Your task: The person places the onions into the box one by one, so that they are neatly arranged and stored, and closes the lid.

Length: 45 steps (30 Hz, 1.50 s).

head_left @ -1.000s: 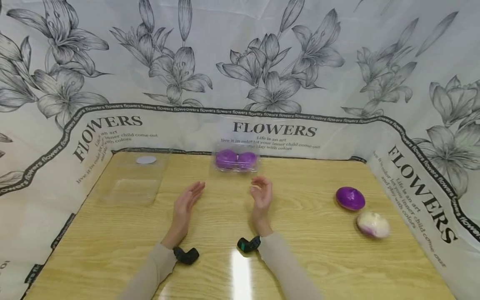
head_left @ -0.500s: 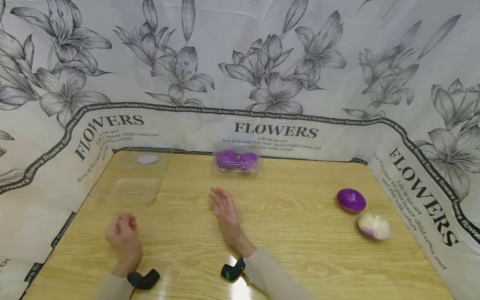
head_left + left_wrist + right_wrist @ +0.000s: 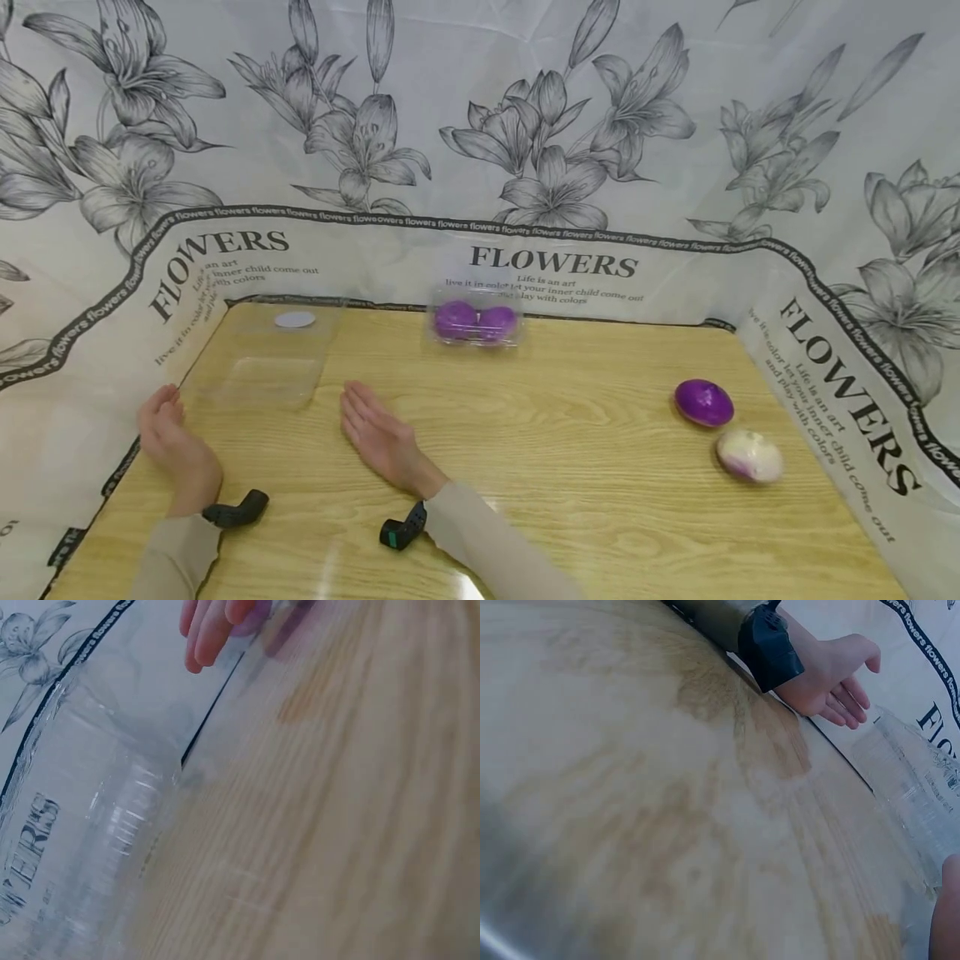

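Observation:
My left hand point(image 3: 176, 450) hovers at the table's left edge, fingers extended, holding nothing. Just to its right and farther back lies an open clear plastic container point(image 3: 273, 383), which also shows at the left of the left wrist view. My right hand point(image 3: 382, 440) is held over the table near the container's front right corner, its fingers straight and together. In the right wrist view the left hand point(image 3: 831, 679) appears with its palm exposed. At the back, a lidded clear plastic box point(image 3: 474, 339) holds two round purple vegetable-like items point(image 3: 456, 319).
On the right of the wooden table point(image 3: 570, 467) lie a glossy purple round item point(image 3: 703, 402) and a cream one with a purple underside point(image 3: 748, 455). A flower-printed cloth point(image 3: 555, 192) rises behind and along both sides.
Both hands have moved left across the table, the left hand out to the edge beside the open container. The right hand's fingers have straightened. The boxes and round items stay put.

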Each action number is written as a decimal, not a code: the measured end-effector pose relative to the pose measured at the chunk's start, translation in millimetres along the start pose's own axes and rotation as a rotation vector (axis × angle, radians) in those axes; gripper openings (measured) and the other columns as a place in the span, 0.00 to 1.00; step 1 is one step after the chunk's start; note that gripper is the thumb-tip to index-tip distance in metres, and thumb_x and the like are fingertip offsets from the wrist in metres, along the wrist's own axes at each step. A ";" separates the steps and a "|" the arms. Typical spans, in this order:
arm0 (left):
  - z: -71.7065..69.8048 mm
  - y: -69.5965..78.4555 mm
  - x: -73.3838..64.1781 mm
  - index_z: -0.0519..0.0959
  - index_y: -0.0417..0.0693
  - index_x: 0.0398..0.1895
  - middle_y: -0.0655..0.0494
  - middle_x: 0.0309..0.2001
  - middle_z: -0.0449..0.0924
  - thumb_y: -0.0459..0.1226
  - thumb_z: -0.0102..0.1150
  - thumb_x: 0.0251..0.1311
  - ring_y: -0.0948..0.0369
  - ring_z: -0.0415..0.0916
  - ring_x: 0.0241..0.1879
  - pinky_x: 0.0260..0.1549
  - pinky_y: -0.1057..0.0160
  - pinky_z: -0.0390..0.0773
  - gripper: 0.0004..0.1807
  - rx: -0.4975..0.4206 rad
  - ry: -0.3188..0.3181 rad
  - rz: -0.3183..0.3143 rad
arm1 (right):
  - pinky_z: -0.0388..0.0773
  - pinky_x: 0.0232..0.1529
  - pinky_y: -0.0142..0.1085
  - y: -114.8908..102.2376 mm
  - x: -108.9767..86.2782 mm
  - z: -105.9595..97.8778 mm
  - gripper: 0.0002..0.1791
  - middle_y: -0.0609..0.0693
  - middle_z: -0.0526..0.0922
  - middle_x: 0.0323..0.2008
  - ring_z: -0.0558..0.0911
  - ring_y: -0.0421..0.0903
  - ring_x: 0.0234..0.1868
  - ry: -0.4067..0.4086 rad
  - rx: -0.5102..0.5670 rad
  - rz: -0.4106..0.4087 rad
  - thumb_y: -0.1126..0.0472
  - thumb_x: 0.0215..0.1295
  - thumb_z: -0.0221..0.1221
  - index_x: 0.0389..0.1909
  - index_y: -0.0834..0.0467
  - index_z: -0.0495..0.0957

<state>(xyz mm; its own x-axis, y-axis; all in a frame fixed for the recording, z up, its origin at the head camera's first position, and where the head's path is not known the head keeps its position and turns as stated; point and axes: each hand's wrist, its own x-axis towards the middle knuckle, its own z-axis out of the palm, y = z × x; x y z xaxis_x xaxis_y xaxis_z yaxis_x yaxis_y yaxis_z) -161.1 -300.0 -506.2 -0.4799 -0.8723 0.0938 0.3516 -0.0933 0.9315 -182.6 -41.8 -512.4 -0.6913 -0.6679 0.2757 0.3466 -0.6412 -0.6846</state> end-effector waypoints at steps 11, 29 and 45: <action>4.6 3.6 13.6 0.77 0.28 0.54 0.43 0.52 0.81 0.31 0.45 0.74 0.55 0.76 0.54 0.55 0.66 0.74 0.16 -0.628 -0.128 -0.360 | 0.31 0.77 0.43 12.8 22.8 2.2 0.36 0.59 0.27 0.78 0.32 0.54 0.78 -0.027 -0.184 0.165 0.57 0.77 0.31 0.76 0.65 0.25; -0.5 -3.6 6.9 0.79 0.33 0.52 0.49 0.46 0.84 0.35 0.52 0.72 0.57 0.79 0.49 0.54 0.68 0.76 0.14 -0.323 -0.180 -0.254 | 0.41 0.76 0.36 13.0 16.6 4.1 0.32 0.63 0.36 0.78 0.41 0.53 0.78 -0.082 -0.353 0.201 0.61 0.80 0.31 0.76 0.69 0.33; -24.8 -8.3 -13.3 0.78 0.26 0.43 0.72 0.32 0.79 0.27 0.47 0.72 0.74 0.76 0.34 0.39 0.80 0.74 0.11 0.308 -0.350 0.196 | 0.43 0.76 0.40 1.3 -29.5 8.8 0.29 0.70 0.36 0.76 0.42 0.60 0.77 -0.178 -0.317 0.191 0.68 0.78 0.28 0.74 0.76 0.34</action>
<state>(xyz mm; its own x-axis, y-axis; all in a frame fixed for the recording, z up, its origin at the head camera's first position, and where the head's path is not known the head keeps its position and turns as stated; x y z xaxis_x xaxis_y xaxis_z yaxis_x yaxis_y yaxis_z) -137.7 -299.5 -523.9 -0.6880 -0.6409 0.3406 0.2339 0.2484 0.9400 -156.1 -26.2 -515.5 -0.5029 -0.8366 0.2172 0.2264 -0.3700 -0.9010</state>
